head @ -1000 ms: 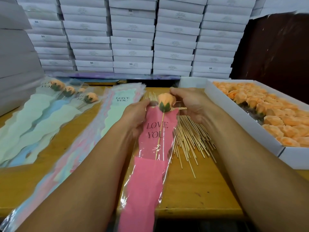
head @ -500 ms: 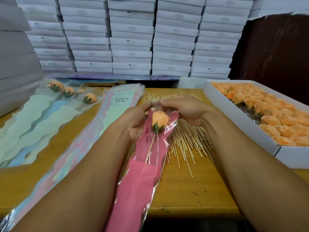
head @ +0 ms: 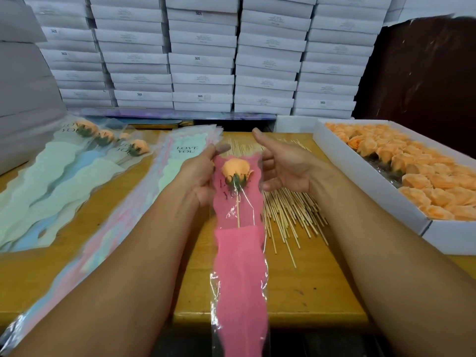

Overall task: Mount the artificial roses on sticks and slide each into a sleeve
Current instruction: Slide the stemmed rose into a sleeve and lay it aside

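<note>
Sleeving is done, I judge: my left hand (head: 199, 173) pinches the pink sleeve (head: 238, 243) holding the rose (head: 235, 169), right hand (head: 283, 168) fingers spread apart, so next comes laying it aside.

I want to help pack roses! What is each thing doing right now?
Rose: on its stick, inside the pink sleeve.
Pink sleeve: held up by the left hand.
Right hand: open, beside the sleeve.
Sticks: loose pile on the table.
Box: open, full of roses.
Empty sleeves: stacked flat.
Finished roses: lying sleeved at left.
</note>
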Available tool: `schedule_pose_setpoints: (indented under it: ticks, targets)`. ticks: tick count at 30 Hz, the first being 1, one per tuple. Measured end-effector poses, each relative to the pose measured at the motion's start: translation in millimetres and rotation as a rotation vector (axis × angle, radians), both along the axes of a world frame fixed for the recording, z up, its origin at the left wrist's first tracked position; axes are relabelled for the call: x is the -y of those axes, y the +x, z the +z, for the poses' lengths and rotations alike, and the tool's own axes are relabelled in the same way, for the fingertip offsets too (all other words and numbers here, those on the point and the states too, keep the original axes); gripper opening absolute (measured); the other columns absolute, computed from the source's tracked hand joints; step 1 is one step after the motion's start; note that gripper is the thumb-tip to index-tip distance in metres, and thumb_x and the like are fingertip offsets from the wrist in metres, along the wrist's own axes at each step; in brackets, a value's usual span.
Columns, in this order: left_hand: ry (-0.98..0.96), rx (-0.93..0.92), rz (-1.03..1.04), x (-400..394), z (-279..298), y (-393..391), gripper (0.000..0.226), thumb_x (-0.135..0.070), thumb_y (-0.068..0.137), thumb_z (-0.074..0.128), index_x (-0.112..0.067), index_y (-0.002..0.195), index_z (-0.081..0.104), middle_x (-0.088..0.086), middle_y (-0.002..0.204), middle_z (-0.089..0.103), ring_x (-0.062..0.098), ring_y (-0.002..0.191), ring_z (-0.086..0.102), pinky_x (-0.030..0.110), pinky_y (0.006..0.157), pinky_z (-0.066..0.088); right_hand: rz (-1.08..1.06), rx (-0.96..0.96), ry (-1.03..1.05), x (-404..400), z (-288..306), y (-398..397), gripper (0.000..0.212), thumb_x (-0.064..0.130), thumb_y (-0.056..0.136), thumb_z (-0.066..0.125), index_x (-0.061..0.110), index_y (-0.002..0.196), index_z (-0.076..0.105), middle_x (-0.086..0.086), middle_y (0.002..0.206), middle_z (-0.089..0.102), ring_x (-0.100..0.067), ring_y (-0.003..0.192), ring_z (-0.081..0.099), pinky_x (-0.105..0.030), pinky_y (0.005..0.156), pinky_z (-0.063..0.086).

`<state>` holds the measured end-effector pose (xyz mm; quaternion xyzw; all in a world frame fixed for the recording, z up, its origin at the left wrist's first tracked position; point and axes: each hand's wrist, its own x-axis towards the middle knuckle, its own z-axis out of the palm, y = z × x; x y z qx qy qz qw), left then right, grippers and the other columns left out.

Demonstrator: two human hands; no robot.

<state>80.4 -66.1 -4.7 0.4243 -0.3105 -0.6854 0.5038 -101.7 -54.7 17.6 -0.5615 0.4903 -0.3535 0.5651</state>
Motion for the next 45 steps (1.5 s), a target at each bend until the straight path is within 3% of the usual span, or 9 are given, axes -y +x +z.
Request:
schedule_pose_setpoints:
  ticks: [4, 9, 15, 19, 23, 27, 34, 40, 45]
  targets:
    - [0.032, -0.028, 0.083, 6, -1, 4, 0.04, -0.041, 0.108, 0.036, -0.02, 0.092, 0.065, 0.012, 0.088, 0.066, 0.027, 0.074, 0.063, 0.033, 0.053, 0.055, 0.348, -0.236, 0.109, -13, 1, 1, 0.065, 0.063, 0.082, 0.062, 0.004, 0.109, 0.068, -0.018, 0.096, 0.07, -0.024, 0.073, 0.068, -0.022, 0.041, 0.045]
    - [0.018, -0.028, 0.134, 8, -3, 9, 0.037, -0.039, 0.108, 0.037, -0.019, 0.103, 0.067, 0.015, 0.102, 0.068, 0.03, 0.092, 0.066, 0.041, 0.067, 0.056, 0.536, -0.285, 0.194, -22, 1, 23, 0.043, 0.034, 0.081, 0.073, 0.004, 0.111, 0.067, -0.019, 0.098, 0.069, -0.017, 0.059, 0.067, -0.016, 0.035, 0.038]
    - [0.007, -0.111, 0.18, 11, -3, 11, 0.036, -0.037, 0.109, 0.034, -0.015, 0.101, 0.061, 0.013, 0.068, 0.071, 0.023, 0.048, 0.069, 0.037, 0.043, 0.057, 0.756, -0.275, 0.26, -36, 14, 23, 0.02, 0.027, 0.094, 0.064, 0.012, 0.092, 0.077, -0.011, 0.085, 0.076, -0.018, 0.058, 0.072, -0.015, 0.031, 0.038]
    - [0.034, -0.169, 0.175, 13, -4, 13, 0.029, -0.033, 0.108, 0.037, -0.015, 0.1, 0.059, 0.015, 0.073, 0.069, 0.025, 0.053, 0.066, 0.035, 0.068, 0.055, 0.97, -0.188, 0.331, -58, 6, 14, 0.048, 0.016, 0.103, 0.04, 0.017, 0.077, 0.08, 0.001, 0.078, 0.078, -0.006, 0.054, 0.071, -0.013, 0.035, 0.041]
    - [0.056, -0.199, 0.164, 14, -4, 16, 0.025, -0.032, 0.107, 0.041, -0.012, 0.106, 0.057, 0.014, 0.064, 0.068, 0.025, 0.045, 0.065, 0.036, 0.08, 0.053, 1.019, -0.185, 0.304, -79, -5, 18, 0.027, 0.018, 0.1, 0.047, -0.003, 0.095, 0.063, 0.0, 0.077, 0.077, -0.01, 0.054, 0.071, -0.014, 0.031, 0.035]
    - [0.102, -0.254, 0.193, 15, -1, 21, 0.023, -0.027, 0.106, 0.045, -0.009, 0.097, 0.057, 0.012, 0.074, 0.061, 0.021, 0.038, 0.061, 0.025, 0.035, 0.049, 0.902, -0.182, 0.305, -90, -12, 31, 0.031, 0.026, 0.093, 0.057, -0.003, 0.094, 0.065, -0.013, 0.083, 0.072, -0.016, 0.048, 0.068, -0.015, 0.027, 0.033]
    - [0.075, -0.307, 0.224, 15, -2, 21, 0.04, -0.041, 0.107, 0.039, -0.016, 0.086, 0.062, 0.012, 0.081, 0.068, 0.023, 0.064, 0.067, 0.037, 0.07, 0.055, 0.79, -0.101, 0.238, -91, -13, 35, 0.01, 0.005, 0.093, 0.056, -0.002, 0.089, 0.063, -0.008, 0.07, 0.072, -0.011, 0.047, 0.067, -0.014, 0.029, 0.038]
    - [0.003, -0.266, 0.037, 6, 1, 16, 0.081, -0.07, 0.097, 0.03, -0.006, 0.141, 0.053, 0.021, 0.134, 0.061, 0.036, 0.124, 0.059, 0.052, 0.11, 0.041, 0.771, -0.021, 0.143, -81, -10, 21, 0.013, 0.005, 0.093, 0.056, -0.002, 0.091, 0.066, -0.015, 0.072, 0.07, -0.013, 0.049, 0.068, -0.016, 0.032, 0.042]
    - [-0.096, -0.027, 0.07, -2, 3, -4, 0.065, -0.064, 0.099, 0.039, -0.005, 0.113, 0.062, 0.015, 0.104, 0.068, 0.03, 0.092, 0.064, 0.038, 0.08, 0.052, 0.608, 0.071, 0.06, -75, -13, 14, 0.014, 0.008, 0.089, 0.058, 0.001, 0.086, 0.069, -0.014, 0.064, 0.068, -0.012, 0.041, 0.062, -0.015, 0.029, 0.039]
